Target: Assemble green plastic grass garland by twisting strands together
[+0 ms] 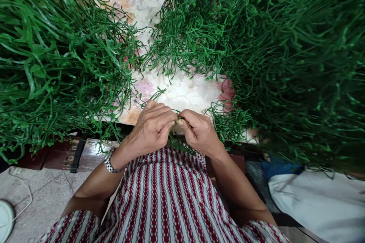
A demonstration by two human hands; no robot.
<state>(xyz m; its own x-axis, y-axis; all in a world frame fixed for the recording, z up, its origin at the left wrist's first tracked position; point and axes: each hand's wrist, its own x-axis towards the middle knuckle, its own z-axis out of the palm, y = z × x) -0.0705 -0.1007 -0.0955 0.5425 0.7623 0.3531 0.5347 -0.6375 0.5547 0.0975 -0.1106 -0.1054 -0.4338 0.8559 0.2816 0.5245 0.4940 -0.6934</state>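
Observation:
My left hand [154, 126], with a metal watch on its wrist, is closed in a pinch just in front of my body. Facing it, my right hand [199, 131] is closed too, thumb pressed against its forefinger. Their fingertips nearly meet around a small green stem piece [179, 117], which looks like part of an artificial plant. My fingers hide most of it. Thin forked green stems [158, 93] stick out beyond my left knuckles. More green strands [182, 144] hang below my hands, against the striped clothing; whether they join the held piece I cannot tell.
A large heap of green stems [57, 60] covers the left of the table, and a bigger heap [270, 45] fills the right. Between them shows a flowered white tabletop [185, 91]. A pale cloth or sack [319, 201] lies low at the right. A round white object [5, 220] is on the floor.

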